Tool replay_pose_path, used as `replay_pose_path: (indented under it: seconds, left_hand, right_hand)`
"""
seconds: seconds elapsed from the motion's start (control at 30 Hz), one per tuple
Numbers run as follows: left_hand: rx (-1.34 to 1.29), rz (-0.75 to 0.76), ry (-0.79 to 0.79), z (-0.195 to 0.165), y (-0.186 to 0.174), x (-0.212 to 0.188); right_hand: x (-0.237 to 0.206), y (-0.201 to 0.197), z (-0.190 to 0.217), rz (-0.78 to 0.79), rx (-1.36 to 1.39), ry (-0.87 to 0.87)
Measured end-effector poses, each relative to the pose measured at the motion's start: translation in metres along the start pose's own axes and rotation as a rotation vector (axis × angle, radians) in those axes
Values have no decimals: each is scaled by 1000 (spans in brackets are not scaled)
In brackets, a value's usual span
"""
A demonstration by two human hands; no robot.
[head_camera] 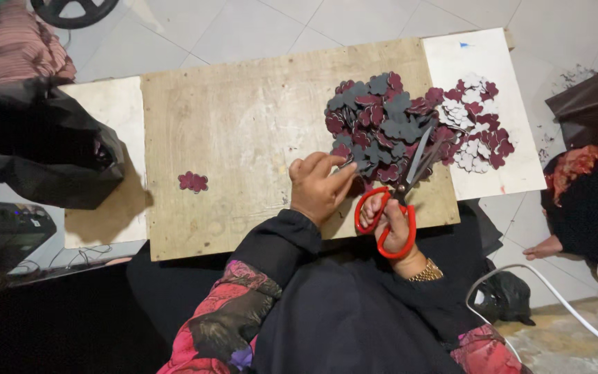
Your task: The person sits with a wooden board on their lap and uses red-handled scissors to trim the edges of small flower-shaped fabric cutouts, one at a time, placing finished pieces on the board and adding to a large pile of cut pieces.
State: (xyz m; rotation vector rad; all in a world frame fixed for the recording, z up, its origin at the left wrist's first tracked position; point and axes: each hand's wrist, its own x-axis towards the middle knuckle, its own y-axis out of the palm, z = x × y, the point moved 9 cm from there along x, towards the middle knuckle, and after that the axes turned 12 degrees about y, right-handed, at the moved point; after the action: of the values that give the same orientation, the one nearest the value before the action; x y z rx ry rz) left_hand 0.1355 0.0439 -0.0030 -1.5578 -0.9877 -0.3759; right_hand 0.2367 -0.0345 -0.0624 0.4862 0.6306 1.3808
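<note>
Fingers (385, 208) of the right hand (396, 228) are threaded through the red loops of a pair of scissors (399, 194) and clamped on them, just right of the frame's centre; the blades are held apart, tips pointing up and right into a heap of flower-shaped cutouts (382, 118). The left hand (318, 187) is seen just beside the scissors, its fingers curled together with the tips pinched at the lower left edge of the heap; whether a piece is gripped cannot be told.

The heap, dark red and grey, is spread across the upper right part of a plywood board (243, 138), spilling over its right edge onto a white panel (482, 59), where paler cutouts are mixed in. A single dark red cutout (193, 181) is left well apart, toward the board's left side, with bare wood all around it. A black bag (43, 149) is seen against the left edge of the frame, overlapping a second white panel (112, 111).
</note>
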Motion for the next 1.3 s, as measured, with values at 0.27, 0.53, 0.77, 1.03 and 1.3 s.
replay_pose_path:
  seconds: [0.27, 0.53, 0.77, 1.03, 1.3]
  left_hand:
    - [-391, 19, -388, 37, 7, -14]
    - [-1216, -188, -1141, 73, 38, -49]
    - [-1239, -166, -1037, 57, 39, -49]
    - [-1314, -299, -1083, 66, 28, -69]
    - [-1350, -288, -1179, 70, 19, -84]
  right_hand:
    - [8, 14, -8, 10, -31, 53]
    - [12, 12, -9, -136, -314, 94]
    - [25, 33, 36, -439, -797, -257]
    - [40, 39, 34, -398, -732, -184]
    - [38, 12, 43, -637, -849, -91]
